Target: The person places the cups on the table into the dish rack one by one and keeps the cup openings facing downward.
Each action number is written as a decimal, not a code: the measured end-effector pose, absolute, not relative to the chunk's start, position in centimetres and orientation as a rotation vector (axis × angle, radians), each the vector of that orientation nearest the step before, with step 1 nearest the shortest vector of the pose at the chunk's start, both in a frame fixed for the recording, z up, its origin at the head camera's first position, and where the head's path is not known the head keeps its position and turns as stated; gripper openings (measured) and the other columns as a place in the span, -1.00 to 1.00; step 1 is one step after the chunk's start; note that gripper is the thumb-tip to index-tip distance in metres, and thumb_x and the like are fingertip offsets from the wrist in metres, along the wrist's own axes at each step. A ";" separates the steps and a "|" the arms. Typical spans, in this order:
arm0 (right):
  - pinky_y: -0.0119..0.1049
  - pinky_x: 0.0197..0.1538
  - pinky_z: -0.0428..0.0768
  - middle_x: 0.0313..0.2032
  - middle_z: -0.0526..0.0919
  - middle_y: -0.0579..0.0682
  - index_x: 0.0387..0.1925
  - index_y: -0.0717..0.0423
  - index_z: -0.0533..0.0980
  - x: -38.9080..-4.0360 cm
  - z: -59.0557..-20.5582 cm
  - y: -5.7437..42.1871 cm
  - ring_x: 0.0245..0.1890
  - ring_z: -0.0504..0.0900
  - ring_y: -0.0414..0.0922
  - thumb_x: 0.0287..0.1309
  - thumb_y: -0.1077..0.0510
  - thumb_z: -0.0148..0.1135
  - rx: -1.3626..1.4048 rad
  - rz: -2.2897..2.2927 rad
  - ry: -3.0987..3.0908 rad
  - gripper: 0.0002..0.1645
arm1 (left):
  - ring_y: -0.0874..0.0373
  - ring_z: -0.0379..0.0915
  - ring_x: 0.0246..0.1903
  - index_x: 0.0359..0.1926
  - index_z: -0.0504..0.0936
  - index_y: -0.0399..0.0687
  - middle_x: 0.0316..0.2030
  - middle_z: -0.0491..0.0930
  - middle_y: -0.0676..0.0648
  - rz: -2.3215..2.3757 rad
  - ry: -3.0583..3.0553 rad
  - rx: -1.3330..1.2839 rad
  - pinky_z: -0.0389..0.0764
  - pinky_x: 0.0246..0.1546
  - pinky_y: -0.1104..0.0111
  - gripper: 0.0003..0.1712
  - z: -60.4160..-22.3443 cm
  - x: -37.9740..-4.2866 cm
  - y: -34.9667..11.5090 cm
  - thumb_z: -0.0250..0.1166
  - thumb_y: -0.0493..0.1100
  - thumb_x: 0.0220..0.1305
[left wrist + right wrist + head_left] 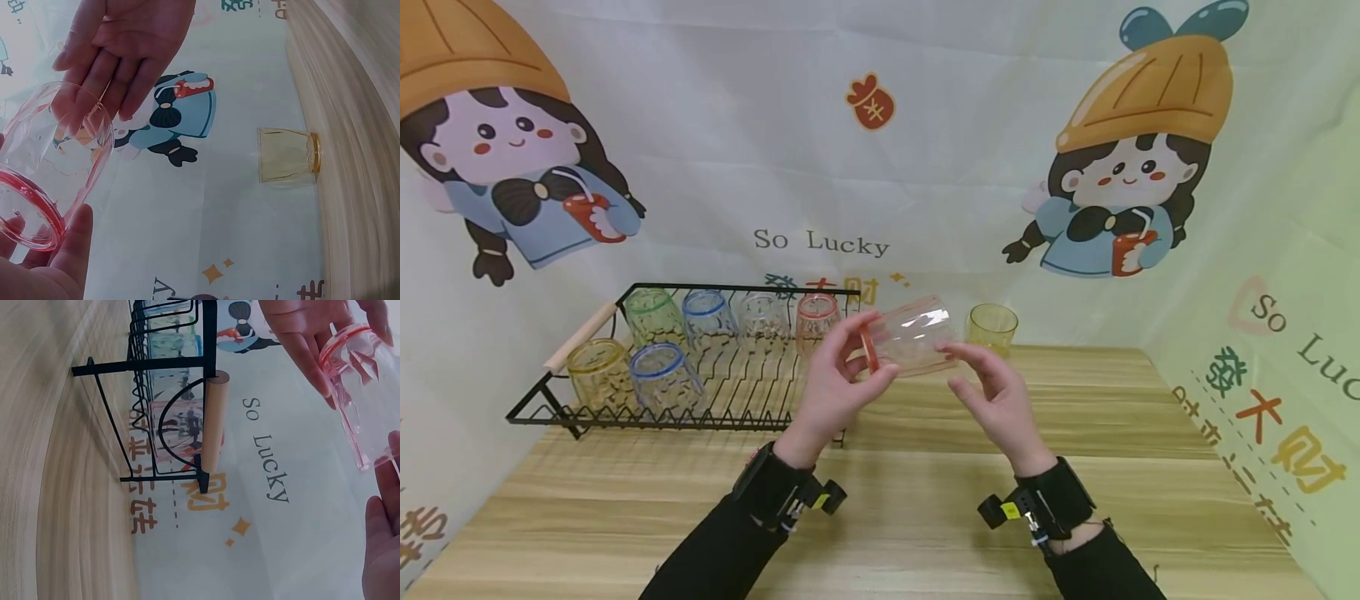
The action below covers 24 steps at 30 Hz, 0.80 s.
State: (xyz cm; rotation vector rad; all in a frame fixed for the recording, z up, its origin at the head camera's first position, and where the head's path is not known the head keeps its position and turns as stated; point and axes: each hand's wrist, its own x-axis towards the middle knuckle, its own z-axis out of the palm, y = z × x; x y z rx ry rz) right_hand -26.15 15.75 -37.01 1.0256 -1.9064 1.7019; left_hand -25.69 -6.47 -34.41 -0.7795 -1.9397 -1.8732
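Observation:
A clear pink-tinted drinking glass is held up over the table, lying on its side with its thick red base to the left. My left hand grips it around that base, thumb in front and fingers behind. At the rim end, the fingertips of my right hand reach the glass, fingers nearly straight and thumb apart from it. The left wrist view shows the right fingers through and beside the glass wall. Behind the right hand, a yellow glass stands upright on the table.
At the left stands a black wire rack with a wooden handle. Several upturned glasses sit in it, among them a green one, a blue one and a red one. A printed cloth hangs behind the wooden table.

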 end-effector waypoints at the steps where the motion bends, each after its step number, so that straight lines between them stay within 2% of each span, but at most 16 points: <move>1: -0.32 0.35 0.33 0.12 0.55 -0.21 0.11 0.37 0.41 -26.2 -37.0 15.8 0.19 0.45 -0.16 0.19 0.42 0.12 1.022 1.701 -1.912 -0.57 | 0.11 0.45 0.06 0.28 0.34 -0.10 0.14 0.46 -0.14 -1.864 -1.945 -0.778 0.60 0.05 0.30 -0.22 -34.4 -25.7 -6.6 0.39 -0.41 0.01; 5: -0.31 0.38 0.29 0.13 0.55 -0.18 0.14 0.34 0.40 -26.3 -37.1 16.1 0.22 0.43 -0.16 0.17 0.45 0.12 1.004 1.694 -1.938 -0.53 | 0.10 0.46 0.05 0.27 0.35 -0.10 0.11 0.47 -0.15 -1.837 -1.966 -0.760 0.61 0.03 0.33 -0.24 -34.3 -25.7 -7.1 0.39 -0.39 0.02; 14: -0.35 0.39 0.26 0.16 0.52 0.14 0.18 0.27 0.39 -26.5 -37.6 16.9 0.24 0.40 -0.18 0.19 0.41 0.13 0.950 1.678 -2.015 -0.50 | 0.08 0.46 0.08 0.27 0.37 -0.02 0.14 0.46 -0.10 -1.801 -2.039 -0.704 0.60 0.04 0.32 -0.26 -34.3 -25.6 -8.3 0.41 -0.32 0.04; 24: -0.38 0.39 0.24 0.17 0.50 0.19 0.20 0.24 0.38 -26.6 -38.0 17.8 0.24 0.40 -0.23 0.17 0.41 0.15 0.929 1.637 -2.059 -0.47 | 0.09 0.47 0.02 0.27 0.37 0.01 0.07 0.48 -0.10 -1.773 -2.094 -0.651 0.61 -0.01 0.40 -0.26 -34.2 -25.4 -9.8 0.41 -0.31 0.03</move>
